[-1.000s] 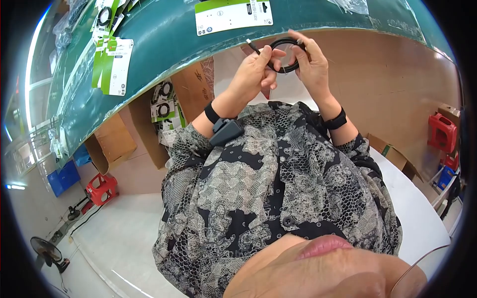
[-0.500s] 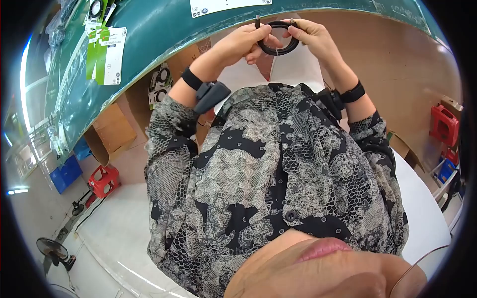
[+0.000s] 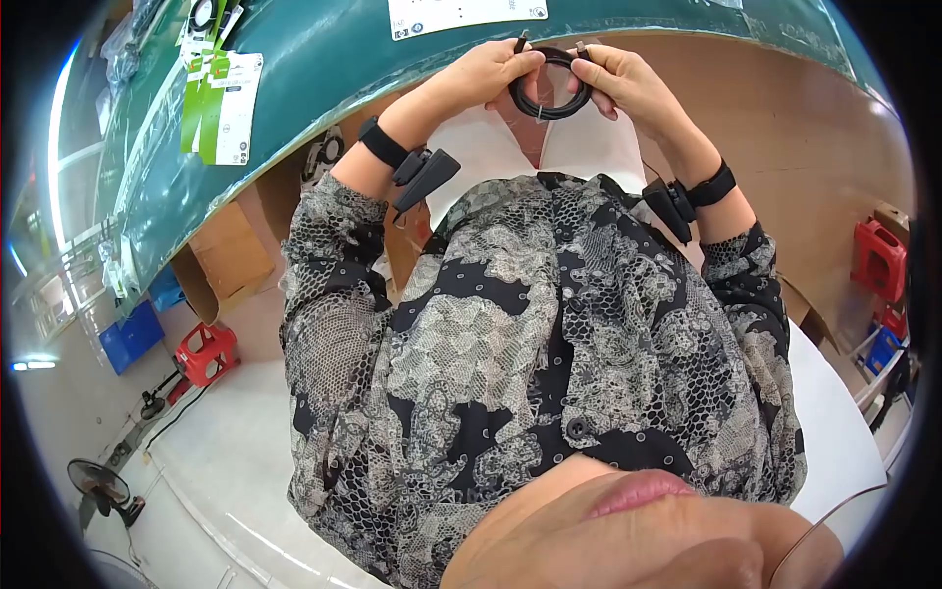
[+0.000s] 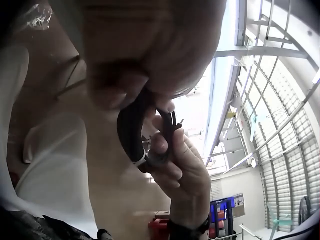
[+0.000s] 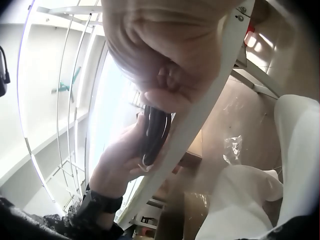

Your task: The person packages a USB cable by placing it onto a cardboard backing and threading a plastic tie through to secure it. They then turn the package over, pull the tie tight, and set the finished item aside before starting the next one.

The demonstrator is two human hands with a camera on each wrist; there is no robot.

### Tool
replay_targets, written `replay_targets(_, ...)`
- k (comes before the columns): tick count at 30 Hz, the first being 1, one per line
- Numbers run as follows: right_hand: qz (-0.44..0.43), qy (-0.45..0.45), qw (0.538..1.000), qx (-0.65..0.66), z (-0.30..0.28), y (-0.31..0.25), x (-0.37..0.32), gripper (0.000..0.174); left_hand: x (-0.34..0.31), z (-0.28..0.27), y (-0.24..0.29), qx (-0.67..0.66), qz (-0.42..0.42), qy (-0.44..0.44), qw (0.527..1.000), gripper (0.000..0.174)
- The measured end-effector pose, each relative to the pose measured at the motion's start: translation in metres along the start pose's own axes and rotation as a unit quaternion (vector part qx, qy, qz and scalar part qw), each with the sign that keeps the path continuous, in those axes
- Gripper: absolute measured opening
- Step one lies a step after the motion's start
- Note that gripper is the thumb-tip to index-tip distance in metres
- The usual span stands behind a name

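A black cable [image 3: 552, 114], wound into a round coil with a thin light tie at its lower side, is held between both hands in front of the green table's edge. My left hand [image 3: 488, 74] pinches the coil's left side between thumb and fingers, one connector end [image 3: 521, 43] sticking up above the thumb. On the other side, my right hand [image 3: 633, 90] pinches the coil near the second connector end [image 3: 581, 48]. In the left wrist view the coil [image 4: 131, 127] spans the two hands. The right wrist view shows the coil [image 5: 157, 132] edge-on below the near fingers.
The green table [image 3: 334, 88] carries a white printed card [image 3: 466, 14] and a stack of green-and-white cable cards [image 3: 235, 113] on the left. Under it stands a cardboard box [image 3: 231, 255]. A red plastic stool [image 3: 207, 353] and a small fan [image 3: 103, 486] are at left.
Both hands have moved up in the head view with their forearms wider apart. The coil has turned between them, and the left connector end has swung from slanting leftward to pointing up.
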State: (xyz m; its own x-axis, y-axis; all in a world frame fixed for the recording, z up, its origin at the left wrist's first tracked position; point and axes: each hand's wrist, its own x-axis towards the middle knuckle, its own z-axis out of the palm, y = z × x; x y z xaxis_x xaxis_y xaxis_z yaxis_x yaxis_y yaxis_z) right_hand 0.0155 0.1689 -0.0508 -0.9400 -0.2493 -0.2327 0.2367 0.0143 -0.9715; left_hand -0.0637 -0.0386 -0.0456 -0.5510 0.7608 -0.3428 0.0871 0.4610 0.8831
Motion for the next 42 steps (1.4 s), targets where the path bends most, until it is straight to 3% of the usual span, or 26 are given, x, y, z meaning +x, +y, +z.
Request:
replay_targets(1,-0.004,0.001,1.0,-0.002,-0.003,0.0,0.002,0.025,-0.001,-0.002,0.002,0.003,0.003,0.002,1.0,0.036)
replay_targets(4,-0.006,-0.007,1.0,0.021,-0.023,0.0,0.01,0.028,-0.006,-0.009,0.011,-0.204,0.003,0.053,0.977,0.033)
replay_targets(5,-0.012,-0.008,1.0,0.018,-0.032,-0.001,0.013,0.028,0.0,-0.016,0.006,-0.2,0.008,0.056,0.978,0.033)
replay_targets(6,-0.031,0.015,0.993,0.109,-0.043,-0.002,0.015,0.028,0.013,-0.026,-0.007,0.038,0.132,0.186,0.973,0.033)
replay_targets(7,-0.048,0.035,0.978,0.198,-0.051,-0.003,0.018,0.028,0.023,-0.035,-0.018,0.272,0.242,0.3,0.882,0.033)
replay_targets(8,-0.063,0.054,0.954,0.287,-0.056,-0.003,0.019,0.028,0.029,-0.037,-0.031,0.481,0.33,0.389,0.714,0.034)
replay_targets(9,-0.064,0.05,0.955,0.285,-0.053,-0.001,0.02,0.028,0.024,-0.026,-0.035,0.482,0.329,0.392,0.712,0.034)
replay_targets(12,-0.045,0.039,0.939,0.339,-0.037,0.01,0.028,0.028,0.004,0.032,-0.026,0.495,0.18,0.389,0.756,0.042)
replay_targets(16,-0.036,0.047,0.928,0.367,0.003,0.01,0.034,0.029,-0.01,0.056,-0.026,0.462,0.172,0.376,0.785,0.055)
replay_targets(20,-0.039,0.065,0.968,0.241,0.0,0.007,0.058,0.029,-0.022,0.011,-0.038,0.416,0.178,0.404,0.795,0.067)
replay_targets(22,-0.034,0.062,0.966,0.248,-0.005,0.007,0.062,0.029,-0.03,-0.032,-0.048,0.429,0.065,0.504,0.747,0.062)
replay_targets(23,-0.028,0.06,0.966,0.252,-0.009,0.006,0.062,0.029,-0.03,-0.047,-0.053,0.43,0.065,0.506,0.745,0.062)
replay_targets(25,-0.024,0.055,0.965,0.254,-0.01,0.003,0.065,0.028,-0.03,-0.064,-0.048,0.295,-0.019,0.501,0.814,0.047)
replay_targets(26,-0.029,0.061,0.964,0.258,-0.009,0.003,0.065,0.028,-0.029,-0.066,-0.045,0.295,-0.018,0.501,0.813,0.047)
replay_targets(27,-0.032,0.07,0.962,0.262,-0.009,0.005,0.064,0.028,-0.025,-0.067,-0.043,0.095,0.032,0.482,0.871,0.046)
replay_targets(28,-0.036,0.08,0.96,0.266,-0.009,0.007,0.063,0.028,-0.02,-0.067,-0.041,-0.11,0.08,0.44,0.888,0.045)
replay_targets(29,-0.036,0.083,0.96,0.266,-0.009,0.009,0.063,0.028,-0.016,-0.064,-0.035,-0.31,0.123,0.377,0.864,0.043)
replay_targets(30,-0.043,0.084,0.956,0.277,-0.01,0.011,0.064,0.028,-0.014,-0.054,-0.031,-0.31,0.124,0.373,0.866,0.043)
replay_targets(33,-0.059,0.086,0.947,0.304,-0.008,0.013,0.064,0.027,-0.025,-0.009,-0.008,-0.567,0.266,0.249,0.739,0.036)
replay_targets(34,-0.061,0.09,0.949,0.297,-0.006,0.012,0.063,0.027,-0.023,-0.009,-0.011,-0.565,0.266,0.249,0.741,0.036)
replay_targets(37,-0.063,0.098,0.953,0.281,-0.004,0.011,0.061,0.027,-0.015,-0.01,-0.028,-0.46,0.114,0.34,0.812,0.034)
replay_targets(38,-0.057,0.086,0.961,0.255,-0.003,0.013,0.06,0.027,-0.012,-0.011,-0.033,-0.46,0.113,0.341,0.812,0.034)
replay_targets(41,-0.052,0.059,0.976,0.205,0.002,0.004,0.056,0.027,-0.008,-0.019,-0.027,-0.439,0.006,0.235,0.867,0.031)
replay_targets(42,-0.058,0.066,0.973,0.214,0.006,0.002,0.053,0.026,-0.007,-0.016,-0.025,-0.435,0.006,0.234,0.869,0.031)
